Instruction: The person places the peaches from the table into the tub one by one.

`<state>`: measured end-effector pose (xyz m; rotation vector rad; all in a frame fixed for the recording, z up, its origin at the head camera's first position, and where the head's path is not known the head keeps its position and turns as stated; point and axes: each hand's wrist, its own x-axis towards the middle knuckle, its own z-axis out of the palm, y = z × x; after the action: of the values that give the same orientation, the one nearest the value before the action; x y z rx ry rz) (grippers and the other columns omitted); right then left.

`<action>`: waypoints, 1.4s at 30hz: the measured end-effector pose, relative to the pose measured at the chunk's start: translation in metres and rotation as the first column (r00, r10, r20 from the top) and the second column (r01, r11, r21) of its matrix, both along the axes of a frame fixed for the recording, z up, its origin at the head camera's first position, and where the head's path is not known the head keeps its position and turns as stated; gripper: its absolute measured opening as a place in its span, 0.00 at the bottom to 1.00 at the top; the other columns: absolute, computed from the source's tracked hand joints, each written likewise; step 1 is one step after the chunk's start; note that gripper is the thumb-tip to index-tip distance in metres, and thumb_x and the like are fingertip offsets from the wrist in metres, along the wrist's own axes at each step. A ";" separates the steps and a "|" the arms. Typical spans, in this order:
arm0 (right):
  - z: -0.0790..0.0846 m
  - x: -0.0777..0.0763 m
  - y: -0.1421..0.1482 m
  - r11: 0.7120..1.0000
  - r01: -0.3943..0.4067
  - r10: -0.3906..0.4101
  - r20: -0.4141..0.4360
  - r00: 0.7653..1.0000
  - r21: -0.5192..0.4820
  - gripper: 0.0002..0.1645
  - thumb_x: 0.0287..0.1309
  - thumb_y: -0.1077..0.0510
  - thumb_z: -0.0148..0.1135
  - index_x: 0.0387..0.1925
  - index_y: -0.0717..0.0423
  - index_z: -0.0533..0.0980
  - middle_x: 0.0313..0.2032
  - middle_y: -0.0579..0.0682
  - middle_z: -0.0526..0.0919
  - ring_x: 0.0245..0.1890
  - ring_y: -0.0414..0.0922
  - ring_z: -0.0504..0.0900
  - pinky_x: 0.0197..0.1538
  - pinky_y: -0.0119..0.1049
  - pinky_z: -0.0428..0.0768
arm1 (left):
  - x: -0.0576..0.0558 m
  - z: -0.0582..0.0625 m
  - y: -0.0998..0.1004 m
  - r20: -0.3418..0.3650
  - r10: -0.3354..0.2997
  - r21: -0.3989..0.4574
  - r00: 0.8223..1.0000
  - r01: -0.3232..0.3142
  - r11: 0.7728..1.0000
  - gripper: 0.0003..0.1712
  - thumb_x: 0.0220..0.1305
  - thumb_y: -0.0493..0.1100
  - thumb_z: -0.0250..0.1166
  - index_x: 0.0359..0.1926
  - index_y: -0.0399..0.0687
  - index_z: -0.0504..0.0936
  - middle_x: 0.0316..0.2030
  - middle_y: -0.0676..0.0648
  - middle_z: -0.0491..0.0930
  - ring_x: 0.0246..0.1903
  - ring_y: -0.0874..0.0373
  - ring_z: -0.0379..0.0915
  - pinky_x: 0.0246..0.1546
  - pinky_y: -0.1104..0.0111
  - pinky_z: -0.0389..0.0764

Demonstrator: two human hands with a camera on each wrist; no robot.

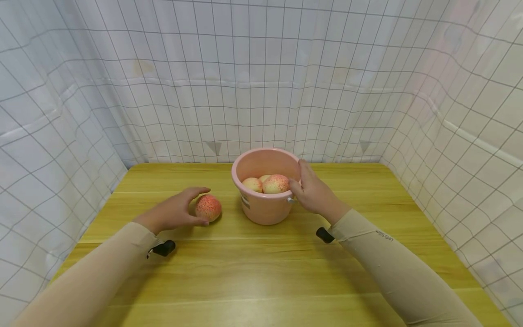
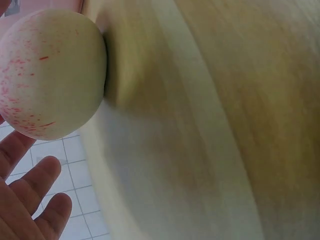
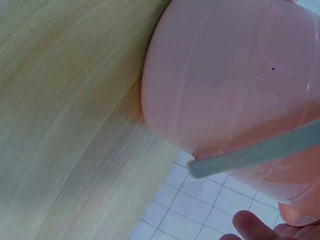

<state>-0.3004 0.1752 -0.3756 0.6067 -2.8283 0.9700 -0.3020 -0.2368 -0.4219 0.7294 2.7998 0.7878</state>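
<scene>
A pink-red speckled peach (image 1: pixel 208 208) rests on the table left of a pink bucket (image 1: pixel 267 211). My left hand (image 1: pixel 180 211) is around the peach's left side, thumb in front and index finger behind, the fingers spread. In the left wrist view the peach's pale side (image 2: pixel 65 75) shows, with several loosely extended fingers (image 2: pixel 37 182) beside it. My right hand (image 1: pixel 316 190) grips the bucket's right rim, its thumb over the edge. Inside the bucket lie peaches, one speckled peach (image 1: pixel 276 184) uppermost. The right wrist view shows the bucket's side (image 3: pixel 225 75) and its pale handle (image 3: pixel 255 152).
The wooden table (image 1: pixel 261 272) extends in front of the bucket and to both sides. White grid-patterned curtains (image 1: pixel 265 91) enclose it at the back, left and right. Black wrist-worn pieces (image 1: pixel 164 248) sit under both sleeves, close above the table.
</scene>
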 end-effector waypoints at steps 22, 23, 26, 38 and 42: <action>0.001 0.002 -0.001 1.000 -0.009 0.009 0.004 1.000 -0.008 0.48 0.78 0.44 0.44 0.83 0.66 0.39 0.81 0.67 0.51 0.79 0.60 0.61 0.77 0.60 0.65 | -0.005 -0.014 0.001 0.023 0.014 0.037 1.000 -0.015 0.999 0.57 0.59 0.58 0.80 0.80 0.44 0.62 0.73 0.36 0.70 0.69 0.39 0.73 0.68 0.41 0.74; 0.001 0.002 -0.001 1.000 -0.010 0.010 0.004 1.000 -0.009 0.48 0.78 0.44 0.44 0.83 0.66 0.39 0.81 0.67 0.51 0.79 0.60 0.61 0.78 0.60 0.64 | -0.005 -0.014 0.001 0.026 0.015 0.038 1.000 -0.016 0.999 0.56 0.59 0.58 0.79 0.80 0.43 0.62 0.73 0.36 0.71 0.68 0.39 0.73 0.67 0.41 0.74; 0.001 0.001 -0.001 1.000 -0.011 0.011 0.004 1.000 -0.012 0.48 0.78 0.44 0.44 0.83 0.66 0.39 0.81 0.66 0.51 0.79 0.60 0.60 0.78 0.60 0.64 | -0.006 -0.016 0.001 0.034 0.018 0.035 0.999 -0.019 0.999 0.56 0.60 0.59 0.78 0.80 0.44 0.62 0.71 0.36 0.73 0.67 0.39 0.74 0.66 0.41 0.75; 0.000 0.001 0.000 1.000 -0.004 0.004 0.010 1.000 -0.019 0.49 0.78 0.43 0.43 0.84 0.65 0.37 0.83 0.64 0.45 0.82 0.59 0.55 0.79 0.59 0.62 | -0.006 -0.017 0.000 0.055 0.027 0.044 0.998 -0.029 0.999 0.55 0.61 0.60 0.78 0.80 0.46 0.62 0.70 0.37 0.75 0.65 0.41 0.76 0.64 0.42 0.77; 0.000 0.001 0.000 1.000 -0.009 0.009 0.012 1.000 -0.029 0.49 0.78 0.43 0.43 0.84 0.64 0.38 0.83 0.65 0.48 0.80 0.59 0.58 0.78 0.59 0.64 | -0.005 -0.017 0.000 0.059 0.029 0.049 0.998 -0.032 0.998 0.54 0.61 0.59 0.78 0.80 0.47 0.62 0.68 0.37 0.77 0.62 0.43 0.78 0.62 0.44 0.79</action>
<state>-0.2993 0.1752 -0.3759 0.6131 -2.8190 1.0180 -0.3071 -0.2366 -0.4393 0.6612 2.7544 0.8731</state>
